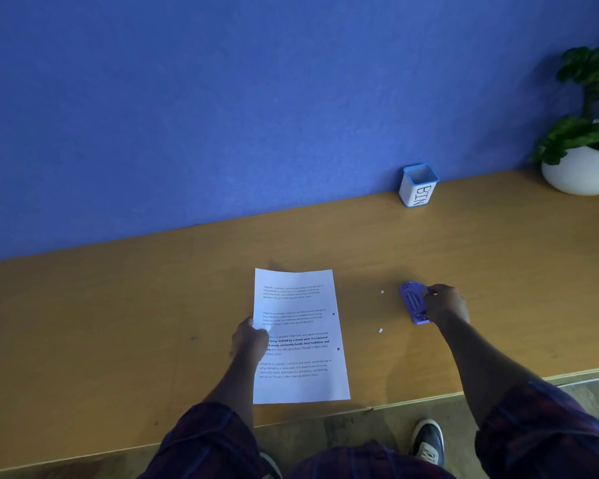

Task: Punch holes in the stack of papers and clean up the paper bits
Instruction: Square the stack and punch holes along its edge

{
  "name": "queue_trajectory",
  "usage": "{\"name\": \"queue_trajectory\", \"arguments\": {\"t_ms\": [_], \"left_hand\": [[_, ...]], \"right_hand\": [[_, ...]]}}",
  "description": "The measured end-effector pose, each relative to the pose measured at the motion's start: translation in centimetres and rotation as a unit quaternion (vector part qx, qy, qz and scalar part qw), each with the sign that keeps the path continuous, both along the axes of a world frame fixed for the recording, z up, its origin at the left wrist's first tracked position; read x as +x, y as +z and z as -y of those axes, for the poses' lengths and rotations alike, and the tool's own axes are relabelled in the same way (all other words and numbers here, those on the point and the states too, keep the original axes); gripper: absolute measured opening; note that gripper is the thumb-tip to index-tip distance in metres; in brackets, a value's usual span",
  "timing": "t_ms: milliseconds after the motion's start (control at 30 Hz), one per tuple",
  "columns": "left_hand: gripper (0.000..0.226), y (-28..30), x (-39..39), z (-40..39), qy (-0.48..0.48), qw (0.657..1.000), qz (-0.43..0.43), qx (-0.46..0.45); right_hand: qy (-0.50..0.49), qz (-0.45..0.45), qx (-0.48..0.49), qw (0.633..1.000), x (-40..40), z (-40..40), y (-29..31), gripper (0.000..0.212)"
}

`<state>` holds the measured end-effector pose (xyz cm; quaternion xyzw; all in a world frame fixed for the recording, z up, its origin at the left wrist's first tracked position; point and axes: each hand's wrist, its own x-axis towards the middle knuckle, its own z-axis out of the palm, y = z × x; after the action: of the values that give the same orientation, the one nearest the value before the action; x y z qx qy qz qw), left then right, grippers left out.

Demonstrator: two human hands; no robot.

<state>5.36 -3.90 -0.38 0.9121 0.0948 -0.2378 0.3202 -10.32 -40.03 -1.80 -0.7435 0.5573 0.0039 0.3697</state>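
The stack of papers [300, 335] lies flat on the wooden desk [118, 323], near the front edge and a little left of the middle, printed side up with four blocks of text. Two punched holes show as dark dots along its right margin. The left hand [251, 340] rests on the stack's left edge, fingers curled over the sheet and pressing it down — its grip is closed on the paper's edge.

To the right of the stack, on the bare desk, lie two small white paper bits [380, 330], one farther and one nearer, both apart from the sheets. Just right of them sits the purple hole punch [413, 301], tilted up so that its underside faces the camera. The right hand [445, 305] wraps the punch from its right side, the grip closed around it.

Farther back, against the blue wall [222, 98], stands a small white container [418, 186] with a blue rim, open at the top and lettered "BIN" on its side; it is well apart from the punch. At the far right corner of the desk sits a white round pot [581, 172] holding a green leafy plant [588, 95].

Both forearms come out of dark plaid sleeves [547, 430], and below the desk's near edge a shoe [427, 440] shows on the floor.
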Motion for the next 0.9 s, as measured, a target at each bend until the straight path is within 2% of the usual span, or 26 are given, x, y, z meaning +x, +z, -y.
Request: {"name": "queue_trajectory", "arguments": {"t_ms": [533, 900], "left_hand": [[0.037, -0.8, 0.1, -0.4, -0.012, 1.0, 0.011, 0.007], [0.04, -0.7, 0.1, -0.3, -0.001, 1.0, 0.008, -0.014]], "right_hand": [[-0.042, 0.021, -0.01, 0.999, -2.1, 3.7, -0.6, 0.03], [-0.04, 0.014, -0.005, 0.999, -2.3, 4.7, 0.0, 0.031]]}}
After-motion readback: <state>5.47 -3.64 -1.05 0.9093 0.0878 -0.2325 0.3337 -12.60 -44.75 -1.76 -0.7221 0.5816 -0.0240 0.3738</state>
